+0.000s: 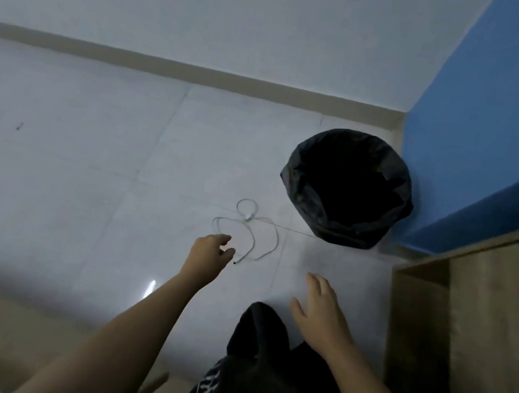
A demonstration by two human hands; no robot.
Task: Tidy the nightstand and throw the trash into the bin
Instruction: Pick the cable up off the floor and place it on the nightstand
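Observation:
A thin white cable [254, 235] lies in loose loops on the tiled floor, its dark-tipped end near my left hand. My left hand [209, 255] reaches down just left of that end, fingers apart and curled, holding nothing. My right hand [319, 309] hovers lower and to the right, fingers spread, empty. The bin [303, 182], lined with a black bag, stands on the floor beyond the cable, in the corner by the blue wall. The wooden nightstand [482, 324] fills the right edge; only its side and top edge show.
Pale floor tiles [91, 157] stretch to the left up to a beige skirting board [169, 65]. A blue wall [498, 128] rises behind the bin. My dark clothing [254, 377] shows at the bottom centre.

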